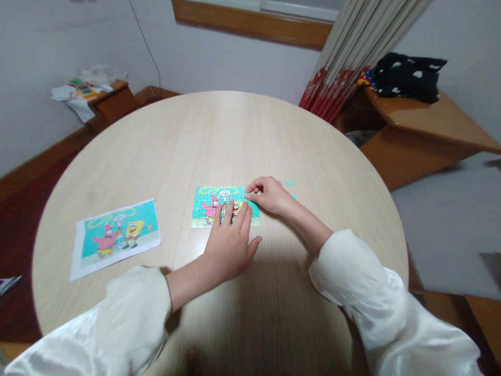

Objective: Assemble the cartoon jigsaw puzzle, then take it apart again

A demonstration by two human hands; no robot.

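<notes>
A mostly assembled jigsaw puzzle (203, 201) with cartoon figures on a turquoise ground lies on the round table. My left hand (230, 243) rests with fingers stretched over its lower middle, the fingertips on the pieces. At the puzzle's upper right edge, my right hand (268, 194) has thumb and fingers pinched together; whatever is between them is too small and covered to make out. Beyond that hand lie a few loose turquoise puzzle pieces (289, 183), partly hidden by the wrist.
A printed reference picture (117, 235) of the same scene lies at the left on the wooden table (219, 136). Behind to the right, a cabinet (426, 120) carries a black patterned cloth (409, 77). A small stand (113, 102) with papers is at the back left, a curtain (352, 52) by the window.
</notes>
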